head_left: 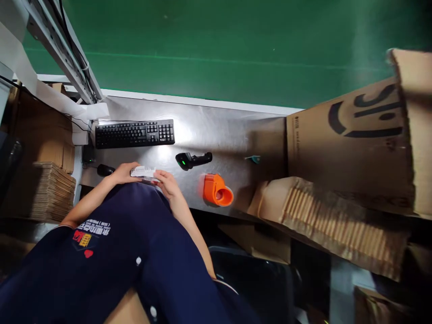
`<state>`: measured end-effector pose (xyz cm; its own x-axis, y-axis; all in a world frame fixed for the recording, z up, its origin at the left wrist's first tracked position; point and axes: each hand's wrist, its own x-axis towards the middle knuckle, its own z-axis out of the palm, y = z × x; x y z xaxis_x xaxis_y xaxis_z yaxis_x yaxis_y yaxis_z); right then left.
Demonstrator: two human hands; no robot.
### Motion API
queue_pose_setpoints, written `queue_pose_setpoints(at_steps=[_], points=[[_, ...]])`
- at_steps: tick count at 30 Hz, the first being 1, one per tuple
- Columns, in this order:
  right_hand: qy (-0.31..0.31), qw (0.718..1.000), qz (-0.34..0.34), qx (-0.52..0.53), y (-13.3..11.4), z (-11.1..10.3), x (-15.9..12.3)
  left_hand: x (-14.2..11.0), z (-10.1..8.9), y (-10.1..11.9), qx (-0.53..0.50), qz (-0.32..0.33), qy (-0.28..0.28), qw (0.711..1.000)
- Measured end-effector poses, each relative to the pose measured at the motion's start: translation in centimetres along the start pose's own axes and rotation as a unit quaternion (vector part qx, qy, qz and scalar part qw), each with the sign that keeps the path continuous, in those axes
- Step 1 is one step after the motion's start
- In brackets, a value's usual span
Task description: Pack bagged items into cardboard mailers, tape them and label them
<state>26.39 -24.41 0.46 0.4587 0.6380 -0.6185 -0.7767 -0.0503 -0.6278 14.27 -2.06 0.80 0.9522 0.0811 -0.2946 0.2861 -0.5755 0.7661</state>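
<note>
Close to my body, at the near edge of the metal table, I hold a small package with a white printed label point(143, 171) in both hands. My left hand point(125, 173) is closed on its left end, and my right hand point(168, 183) grips the right end with thumb and fingers. The print is too small to read. A black mouse point(105, 170) lies just left of my left hand. Right of my hands rests a black barcode scanner point(193, 160) with a green light, and beyond it an orange tape dispenser point(218, 190).
A black keyboard point(135, 134) lies at the table's point(232, 130) back left. Toward the right are a small teal tool point(254, 159), a large cardboard box point(347, 148) and a row of folded cardboard point(324, 220). More flattened cartons point(52, 191) stand at left. Behind stretches a green surface point(216, 49).
</note>
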Motion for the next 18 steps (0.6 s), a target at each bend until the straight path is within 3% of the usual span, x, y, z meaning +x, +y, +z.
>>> queue_pose_setpoints(at_steps=[3, 6, 9, 12, 15, 18], points=[[0.06, 0.997, -0.024, 0.038, -0.3, -2.5, 0.4, 0.5, -0.2, -1.4, -0.017, 0.001, 0.017, 1.0], [0.123, 0.99, -0.051, 0.042, 0.3, -4.4, 1.3, 1.9, 0.6, -3.1, 0.041, -0.011, 0.038, 0.998], [0.205, 0.975, -0.082, 0.037, 1.6, -5.0, 2.2, 3.7, 1.8, -4.4, 0.117, -0.058, 0.069, 0.989], [0.255, 0.96, -0.11, 0.017, 3.1, -4.8, 2.4, 4.4, 2.6, -4.9, 0.124, -0.082, 0.086, 0.985], [0.245, 0.963, -0.11, 0.002, 4.0, -4.4, 1.6, 3.6, 2.3, -4.6, 0.079, -0.073, 0.138, 0.985], [0.207, 0.974, -0.095, -0.009, 3.8, -3.5, 0.5, 2.2, 1.7, -3.1, -0.053, -0.074, 0.186, 0.978]])
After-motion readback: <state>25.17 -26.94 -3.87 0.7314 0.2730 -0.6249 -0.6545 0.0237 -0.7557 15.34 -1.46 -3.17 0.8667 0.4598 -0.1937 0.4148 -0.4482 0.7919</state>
